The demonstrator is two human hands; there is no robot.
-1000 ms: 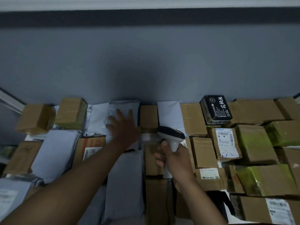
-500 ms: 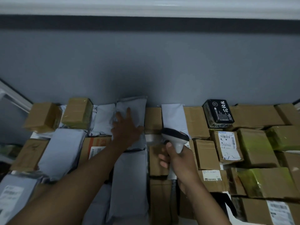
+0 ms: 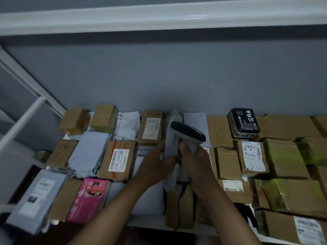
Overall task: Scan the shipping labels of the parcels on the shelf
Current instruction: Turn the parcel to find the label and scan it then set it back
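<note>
Parcels [image 3: 120, 160] of many kinds, packed close together over the shelf [image 3: 177, 225] across the lower half of the frame. At centre, fingers [image 3: 160, 147] of the left hand [image 3: 155, 165] curled around a grey poly mailer [image 3: 170, 152], pinching it and standing it up on edge, probably to turn its hidden label toward the reader. Label side of this mailer not visible from here. Just right of it, fingers of the right hand [image 3: 196, 165] clenched around the pale handle of a barcode scanner [image 3: 188, 137], dark head aimed up and left at the lifted mailer, thin cable [image 3: 179, 206] hanging down toward the lower edge. Hands almost touching, so bag and scanner stay near each other for a short reading distance, as it seems.

Mailer: soft, thin plastic, wrinkled, bending where pinched. Scanner: hard smooth plastic, pistol form.

Around the hands, brown cardboard boxes with flat faces and sharp corners, some wrapped in glossy yellowish tape at the right. White printed labels facing up on a box [image 3: 118, 159] left of centre and on a box [image 3: 253, 155] right of centre. Pink glossy packet [image 3: 90, 198] at lower left, black box with white characters [image 3: 244, 122] at upper right, more grey mailers at the left. Behind all, plain grey wall and a white shelf frame [image 3: 159, 16] along the top.
</note>
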